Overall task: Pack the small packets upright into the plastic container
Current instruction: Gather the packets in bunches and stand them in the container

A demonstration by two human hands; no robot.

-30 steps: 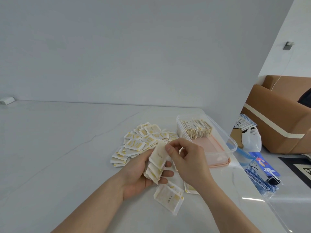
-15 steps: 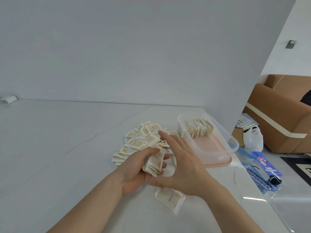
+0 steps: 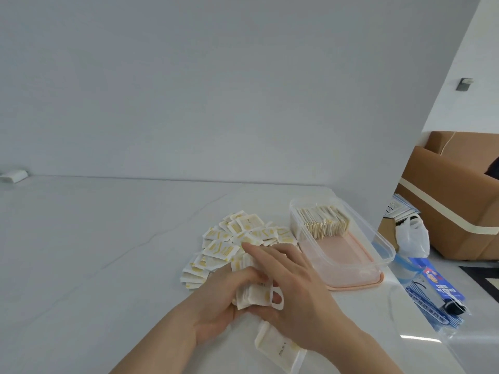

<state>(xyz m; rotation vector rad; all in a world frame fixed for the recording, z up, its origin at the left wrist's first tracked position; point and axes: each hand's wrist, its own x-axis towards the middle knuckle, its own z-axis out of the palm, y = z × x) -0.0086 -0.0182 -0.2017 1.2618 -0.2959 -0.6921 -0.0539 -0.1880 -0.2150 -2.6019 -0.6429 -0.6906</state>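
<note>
The counter (image 3: 94, 252) is a pale, white-grey slab with a faint vein running across it. It meets a plain white wall (image 3: 216, 90) at 12 o'clock. A small white object (image 3: 13, 176) lies against the wall at 9 o'clock. The counter ends at 3 o'clock; beyond that edge stand a brown sofa (image 3: 459, 206) with a cream stripe, a white plastic bag (image 3: 413, 236) and a blue printed pouch (image 3: 434, 295).

The plastic container (image 3: 378, 238) is clear and rectangular. It sits on a pink lid (image 3: 356, 286) at 2 o'clock from the hands. A row of upright packets (image 3: 324, 221) fills its far end; the near part of the floor is bare.

A loose pile of packets (image 3: 237, 238), white with yellow print, lies flat on the counter just left of the container, at 12 o'clock from the hands. One further packet (image 3: 278, 349) lies flat at 6 o'clock, partly under the right wrist.

Left hand (image 3: 218, 306): grip closed, palm up, fingers curled round a small stack of packets (image 3: 253, 291) held on edge.

Right hand (image 3: 294, 295): grip relaxed. The fingers are extended and lie across the top and right side of the stack, touching it. The index fingertip reaches the near edge of the loose pile. The thumb lies under the stack, close to the left palm. Whether the right hand pinches any packet cannot be determined.
</note>
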